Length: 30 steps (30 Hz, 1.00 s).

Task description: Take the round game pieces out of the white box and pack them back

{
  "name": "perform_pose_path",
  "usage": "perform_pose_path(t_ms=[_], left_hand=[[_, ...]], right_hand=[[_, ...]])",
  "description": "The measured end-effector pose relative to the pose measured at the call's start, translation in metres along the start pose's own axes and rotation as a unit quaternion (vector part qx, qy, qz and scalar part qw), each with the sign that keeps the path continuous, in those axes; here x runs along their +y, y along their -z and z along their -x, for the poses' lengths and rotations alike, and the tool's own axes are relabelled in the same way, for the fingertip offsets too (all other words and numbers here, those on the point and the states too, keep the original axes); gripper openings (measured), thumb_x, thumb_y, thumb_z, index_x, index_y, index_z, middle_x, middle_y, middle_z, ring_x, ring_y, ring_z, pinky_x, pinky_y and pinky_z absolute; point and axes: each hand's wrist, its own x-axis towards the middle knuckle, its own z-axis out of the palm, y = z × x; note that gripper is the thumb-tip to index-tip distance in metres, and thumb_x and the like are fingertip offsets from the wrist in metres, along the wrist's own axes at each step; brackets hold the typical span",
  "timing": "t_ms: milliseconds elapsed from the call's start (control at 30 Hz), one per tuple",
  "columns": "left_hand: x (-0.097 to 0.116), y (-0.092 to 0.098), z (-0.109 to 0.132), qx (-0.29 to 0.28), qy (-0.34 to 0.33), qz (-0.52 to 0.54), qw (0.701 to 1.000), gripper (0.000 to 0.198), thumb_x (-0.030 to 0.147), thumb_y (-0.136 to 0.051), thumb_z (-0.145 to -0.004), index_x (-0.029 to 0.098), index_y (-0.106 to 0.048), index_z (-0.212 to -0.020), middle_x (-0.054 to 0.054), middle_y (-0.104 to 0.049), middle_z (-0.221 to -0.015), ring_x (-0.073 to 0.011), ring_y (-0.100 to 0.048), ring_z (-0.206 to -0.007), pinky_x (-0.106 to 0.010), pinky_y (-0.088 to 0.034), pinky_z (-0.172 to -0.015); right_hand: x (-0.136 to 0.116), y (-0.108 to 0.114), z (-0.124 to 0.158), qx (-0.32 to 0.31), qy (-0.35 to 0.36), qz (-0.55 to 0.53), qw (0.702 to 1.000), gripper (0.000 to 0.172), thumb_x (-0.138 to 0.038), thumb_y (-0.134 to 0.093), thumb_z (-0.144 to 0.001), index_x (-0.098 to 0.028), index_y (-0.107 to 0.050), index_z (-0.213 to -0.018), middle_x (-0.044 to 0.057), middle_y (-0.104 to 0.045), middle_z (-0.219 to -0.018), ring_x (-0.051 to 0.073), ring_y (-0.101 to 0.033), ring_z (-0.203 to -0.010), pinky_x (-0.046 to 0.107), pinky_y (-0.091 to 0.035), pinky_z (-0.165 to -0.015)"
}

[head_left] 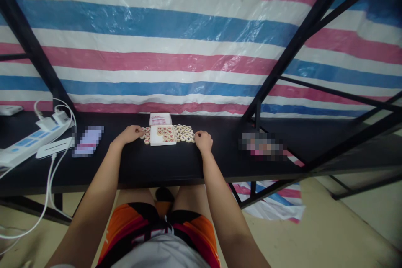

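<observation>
A white box lies open on the black table, with several red-marked Chinese chess pieces inside, mostly toward its right and far side. Left of the box is a small group of red-marked pieces. My left hand reaches to that group's outer edge, its fingers closed on a piece that they partly cover. Dark-marked pieces lie close together on the box's right. At their right end my right hand has its fingers curled in on a piece, largely hidden by them.
Behind the box stands its white lid. A white power strip with plugs and cables takes up the left side, beside a blurred phone-like thing. Another blurred object lies right. Black frame posts and striped sheeting rise behind.
</observation>
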Motion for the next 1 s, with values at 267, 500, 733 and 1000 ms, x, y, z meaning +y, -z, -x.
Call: perform_pose_path(t_ms=[267, 500, 733, 1000], left_hand=[[-0.0001, 0.0013, 0.0000, -0.004, 0.000, -0.003, 1.000, 0.036, 0.055, -0.054, -0.068, 0.020, -0.058, -0.063, -0.002, -0.062, -0.064, -0.0188, -0.056, -0.065, -0.027, -0.037, -0.059], [0.0036, 0.0023, 0.0021, -0.004, 0.005, 0.000, 1.000, 0.035, 0.053, -0.054, -0.068, 0.019, -0.058, -0.063, -0.002, -0.062, -0.065, -0.0193, -0.057, -0.066, -0.027, -0.038, -0.060], [0.0012, 0.0014, 0.0008, -0.006, -0.001, -0.009, 1.000, 0.036, 0.055, -0.052, -0.070, 0.020, -0.056, -0.062, -0.001, -0.061, -0.063, -0.0180, -0.055, -0.064, -0.026, -0.036, -0.058], [0.0018, 0.0014, 0.0012, -0.007, -0.004, -0.017, 1.000, 0.035, 0.055, -0.051, -0.071, 0.020, -0.053, -0.064, -0.001, -0.060, -0.064, -0.0183, -0.055, -0.065, -0.027, -0.037, -0.059]], right_hand=[[0.0000, -0.0006, -0.0004, -0.001, -0.001, -0.003, 1.000, 0.027, -0.026, -0.046, -0.087, -0.024, -0.070, -0.100, 0.008, -0.064, -0.105, 0.021, -0.058, -0.098, 0.031, -0.043, -0.083], [-0.0012, 0.0007, 0.0007, 0.002, -0.002, -0.006, 1.000, 0.027, -0.027, -0.046, -0.087, -0.023, -0.070, -0.100, 0.008, -0.065, -0.105, 0.020, -0.058, -0.098, 0.029, -0.043, -0.084], [-0.0011, 0.0022, 0.0012, -0.003, -0.002, -0.006, 1.000, 0.027, -0.026, -0.046, -0.088, -0.023, -0.070, -0.100, 0.008, -0.064, -0.104, 0.020, -0.058, -0.098, 0.030, -0.043, -0.084], [-0.0023, 0.0030, 0.0029, 0.002, -0.003, 0.002, 1.000, 0.027, -0.026, -0.046, -0.088, -0.022, -0.070, -0.100, 0.008, -0.065, -0.103, 0.020, -0.058, -0.097, 0.029, -0.043, -0.082]])
